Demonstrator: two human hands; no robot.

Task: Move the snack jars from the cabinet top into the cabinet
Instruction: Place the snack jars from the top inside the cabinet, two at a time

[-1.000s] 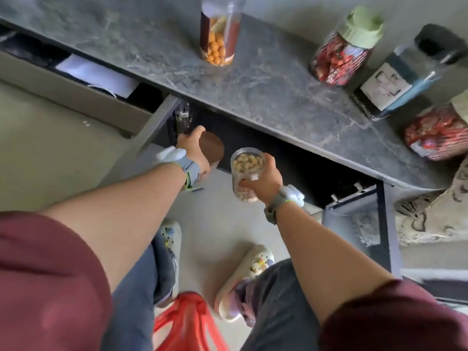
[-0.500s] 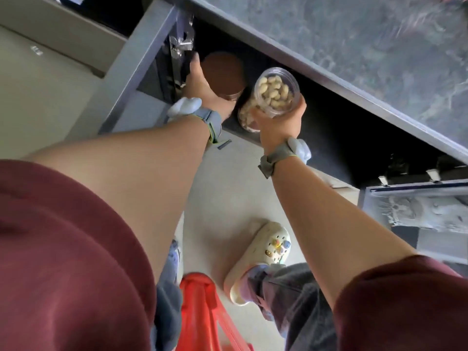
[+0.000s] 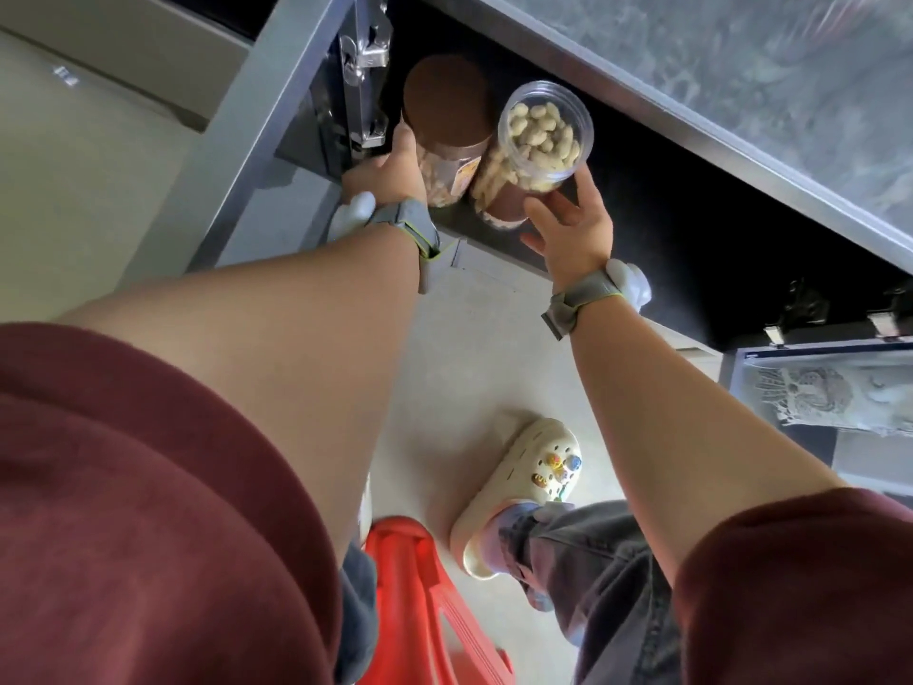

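Under the edge of the marble-patterned bench point(image 3: 741, 66), both jars sat inside the dark mouth of the cabinet point(image 3: 667, 229), where a second before they had been held out in front of it, clear of the opening. The brown-lidded jar point(image 3: 447, 103) stood upright just beside the door hinge point(image 3: 365, 56), and the left hand point(image 3: 388, 178) had its fingers wrapped round the jar's near side, closed on it. The clear jar of nuts point(image 3: 541, 136) lay tilted, its transparent end turned up toward the camera and its brown lid down, leaning against the first jar so that the two touched. The right hand point(image 3: 573, 229) was below that jar with its fingers point(image 3: 588, 182) spread and loosened, thumb and palm no longer clamped round the body as they had been half a second before; at most the tips brushed it. I judged the placing nearly finished for this pair: the right jar looked released or about to be, though its tilt suggested it might need righting. Whether either jar rested on a shelf could not be seen.
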